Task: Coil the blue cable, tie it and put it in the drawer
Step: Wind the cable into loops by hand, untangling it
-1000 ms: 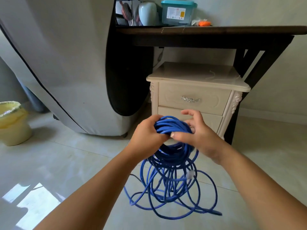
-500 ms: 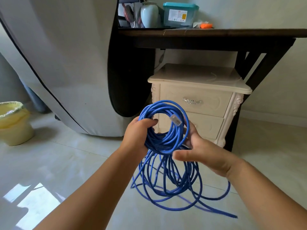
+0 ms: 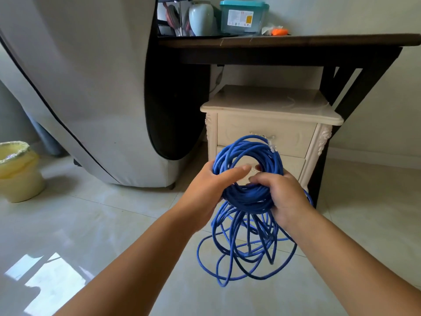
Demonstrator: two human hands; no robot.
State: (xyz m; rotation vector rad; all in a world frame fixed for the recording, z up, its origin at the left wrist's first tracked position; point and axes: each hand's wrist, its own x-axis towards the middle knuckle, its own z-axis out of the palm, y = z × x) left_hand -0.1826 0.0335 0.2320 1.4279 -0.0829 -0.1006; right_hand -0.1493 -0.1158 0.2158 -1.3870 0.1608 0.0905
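Observation:
A blue cable [image 3: 247,197] is bunched into a round coil in front of me, with loose loops hanging below it toward the floor. A clear plug sticks out at the coil's upper right. My left hand [image 3: 208,190] grips the coil's left side, thumb lying across the front. On the lower right of the coil, my right hand [image 3: 284,197] has its fingers curled round the bundle. Behind the coil stands a cream nightstand [image 3: 271,108] with two drawers; the upper drawer [image 3: 239,133] is closed, its handle partly hidden by the cable.
A dark wooden table [image 3: 284,42] spans above the nightstand, carrying a teal-lidded box [image 3: 242,15] and a pale vase [image 3: 201,18]. A grey covered object [image 3: 91,87] fills the left. A yellow bin [image 3: 18,172] sits at far left on the tiled floor.
My right hand has moved from below the coil up onto its lower right side. The coil has been turned, so the plug sits at the upper right. Hanging loops have risen off the floor.

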